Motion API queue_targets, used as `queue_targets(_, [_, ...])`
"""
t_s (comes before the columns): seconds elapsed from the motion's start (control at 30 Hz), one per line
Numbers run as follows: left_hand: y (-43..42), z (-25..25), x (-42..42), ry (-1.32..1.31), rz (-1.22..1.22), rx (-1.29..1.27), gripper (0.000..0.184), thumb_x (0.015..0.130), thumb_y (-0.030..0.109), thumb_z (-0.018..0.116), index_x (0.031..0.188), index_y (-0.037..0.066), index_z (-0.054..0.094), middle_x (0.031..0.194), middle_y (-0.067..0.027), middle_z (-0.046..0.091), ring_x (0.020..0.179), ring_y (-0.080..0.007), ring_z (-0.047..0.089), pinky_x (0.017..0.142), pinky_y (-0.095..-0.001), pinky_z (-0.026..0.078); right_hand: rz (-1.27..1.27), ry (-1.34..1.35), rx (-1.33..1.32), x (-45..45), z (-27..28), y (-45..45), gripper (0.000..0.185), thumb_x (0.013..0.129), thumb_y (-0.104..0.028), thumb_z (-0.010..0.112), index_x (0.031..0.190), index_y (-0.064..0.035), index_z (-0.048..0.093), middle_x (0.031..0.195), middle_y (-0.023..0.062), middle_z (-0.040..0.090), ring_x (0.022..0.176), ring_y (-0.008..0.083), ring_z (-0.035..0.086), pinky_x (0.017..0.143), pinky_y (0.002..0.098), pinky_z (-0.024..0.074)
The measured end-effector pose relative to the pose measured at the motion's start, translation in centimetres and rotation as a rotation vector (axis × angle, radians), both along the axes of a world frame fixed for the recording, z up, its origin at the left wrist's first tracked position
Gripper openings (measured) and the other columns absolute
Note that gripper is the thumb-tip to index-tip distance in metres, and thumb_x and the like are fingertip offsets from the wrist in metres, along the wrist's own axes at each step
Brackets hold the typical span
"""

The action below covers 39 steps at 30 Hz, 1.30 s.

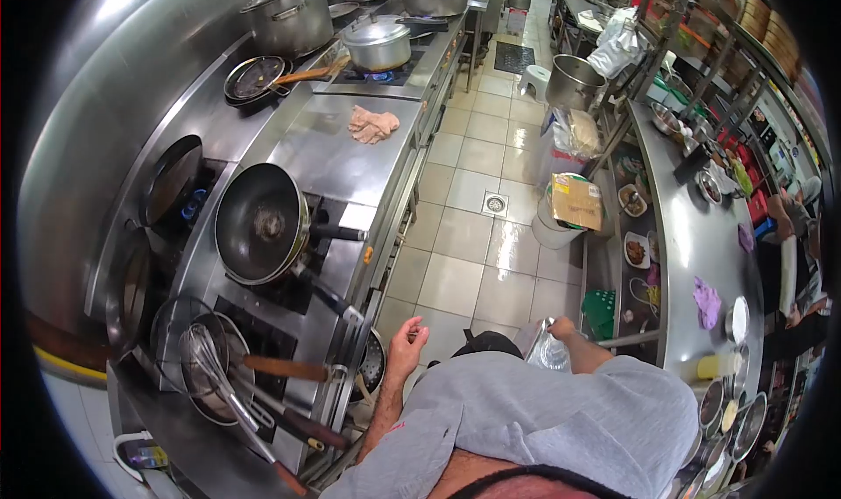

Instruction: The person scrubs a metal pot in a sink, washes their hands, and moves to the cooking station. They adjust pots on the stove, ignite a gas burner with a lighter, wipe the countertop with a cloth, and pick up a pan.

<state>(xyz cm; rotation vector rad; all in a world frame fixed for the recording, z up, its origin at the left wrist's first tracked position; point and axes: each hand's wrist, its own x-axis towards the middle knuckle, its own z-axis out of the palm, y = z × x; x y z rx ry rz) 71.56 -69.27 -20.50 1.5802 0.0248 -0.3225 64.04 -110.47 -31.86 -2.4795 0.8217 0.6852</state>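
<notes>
Right at the person's front, a silver tray [550,353] hangs low beside the body, its near part hidden by the shirt [561,411]. The right hand [561,327] pinches it at the upper edge and is plainly the nearer one. The left hand [407,341] is well apart from it, off to the left, holding nothing, fingers part spread and loosely curled. Seen from that hand, the tray lies across to the right, with a dark shape [486,345] between that I cannot identify. Too much of the tray is covered to tell its long axis.

On the left, the stove's [350,184] front edge runs just beside the left hand, and one pan handle [328,296] juts over it, angled towards that hand. On the right, the counter [692,227] edge is near the right arm. Tiled floor [455,232] stretches ahead between the two, narrowed on the right by a bucket [554,231] under cardboard [576,203].
</notes>
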Motion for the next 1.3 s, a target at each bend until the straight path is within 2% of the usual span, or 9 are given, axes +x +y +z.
queue_targets(0.1, [-1.9, -0.3, 4.5, 0.007, 0.016, 0.026, 0.036, 0.079, 0.017, 0.059, 0.11, 0.001, 0.05, 0.084, -0.0054, 0.057, 0.07, -0.0094, 0.053, 0.064, -0.023, 0.045, 0.082, 0.057, -0.047, 3.7, -2.1, -2.6, 0.028, 0.066, -0.024, 0.064, 0.085, -0.0028, 0.063, 0.084, 0.0151, 0.063, 0.082, 0.0275, 0.06, 0.075, 0.0344, 0.0469])
queue_targets(0.3, [-8.1, 3.4, 18.1, -0.143, 0.082, 0.108, 0.035, 0.079, 0.017, 0.059, 0.108, 0.0, 0.051, 0.082, -0.0036, 0.056, 0.07, -0.0083, 0.052, 0.064, -0.022, 0.044, -0.045, 0.035, 0.414, 19.7, -4.4, -7.5, 0.025, 0.072, -0.02, 0.062, 0.091, -0.0042, 0.056, 0.068, 0.0061, 0.059, 0.054, 0.012, 0.056, 0.037, 0.0269, 0.0405])
queue_targets(0.53, [-11.0, 17.0, 36.2, -0.448, 0.312, 0.35, 0.034, 0.078, 0.016, 0.06, 0.107, 0.001, 0.052, 0.08, -0.0029, 0.056, 0.069, -0.0086, 0.052, 0.062, -0.0226, 0.043, 0.33, -0.288, 0.342, 40.4, -6.2, -14.0, 0.024, 0.071, -0.016, 0.062, 0.088, -0.0002, 0.057, 0.07, 0.0094, 0.06, 0.055, 0.0146, 0.058, 0.047, 0.0279, 0.0452])
queue_targets(0.8, [-3.9, 31.0, 59.3, -0.866, 0.446, 0.74, 0.039, 0.075, 0.028, 0.062, 0.101, 0.001, 0.055, 0.077, -0.0082, 0.06, 0.073, -0.0156, 0.057, 0.067, -0.0282, 0.045, 0.267, -0.25, 0.311, 52.2, -4.9, -17.8, 0.025, 0.071, -0.014, 0.062, 0.09, 0.0004, 0.057, 0.067, 0.0108, 0.06, 0.055, 0.0162, 0.058, 0.05, 0.0293, 0.0451])
queue_targets(0.97, [2.6, 39.3, 76.5, -0.828, 0.579, 0.905, 0.049, 0.074, 0.036, 0.06, 0.104, -0.002, 0.054, 0.092, -0.0152, 0.061, 0.087, -0.0219, 0.058, 0.077, -0.0306, 0.044, -0.128, -0.225, 0.5, 53.2, -4.3, -19.6, 0.023, 0.072, -0.018, 0.059, 0.085, 0.0003, 0.059, 0.059, 0.0097, 0.056, 0.046, 0.0164, 0.054, 0.037, 0.0292, 0.0409])
queue_targets(1.07, [6.5, 42.3, 86.7, -0.863, 0.673, 1.098, 0.049, 0.075, 0.042, 0.055, 0.101, 0.0, 0.057, 0.096, -0.0166, 0.06, 0.092, -0.0288, 0.056, 0.081, -0.0355, 0.043, 0.298, -0.175, 0.412, 52.0, -5.9, -23.3, 0.016, 0.072, -0.015, 0.056, 0.081, -0.0016, 0.057, 0.058, 0.008, 0.054, 0.043, 0.0159, 0.051, 0.033, 0.0293, 0.0367])
queue_targets(1.13, [8.3, 44.4, 92.2, -0.854, 0.679, 1.208, 0.049, 0.075, 0.044, 0.054, 0.097, 0.001, 0.059, 0.097, -0.0169, 0.059, 0.094, -0.0298, 0.055, 0.082, -0.0365, 0.042, 0.102, -0.098, 0.423, 52.6, -2.8, -22.7, 0.014, 0.072, -0.015, 0.055, 0.08, -0.0024, 0.056, 0.058, 0.008, 0.054, 0.042, 0.0158, 0.05, 0.032, 0.029, 0.0361])
queue_targets(1.2, [8.7, 45.8, 96.2, -0.797, 0.733, 1.299, 0.047, 0.075, 0.045, 0.054, 0.094, 0.002, 0.061, 0.095, -0.0166, 0.06, 0.094, -0.029, 0.055, 0.082, -0.0369, 0.042, -0.449, -0.07, 0.416, 53.5, 0.5, -21.0, 0.014, 0.072, -0.015, 0.056, 0.08, -0.0038, 0.054, 0.06, 0.0072, 0.053, 0.043, 0.016, 0.051, 0.034, 0.0294, 0.0378])
queue_targets(1.3, [11.1, 46.5, 102.9, -0.744, 0.735, 1.369, 0.047, 0.076, 0.046, 0.049, 0.088, 0.002, 0.063, 0.093, -0.0183, 0.059, 0.093, -0.0308, 0.055, 0.082, -0.0386, 0.041, -0.67, -0.193, 0.684, 52.9, -3.6, -24.2, 0.015, 0.072, -0.015, 0.057, 0.083, -0.0044, 0.054, 0.061, 0.0061, 0.053, 0.044, 0.016, 0.052, 0.035, 0.0298, 0.0386])
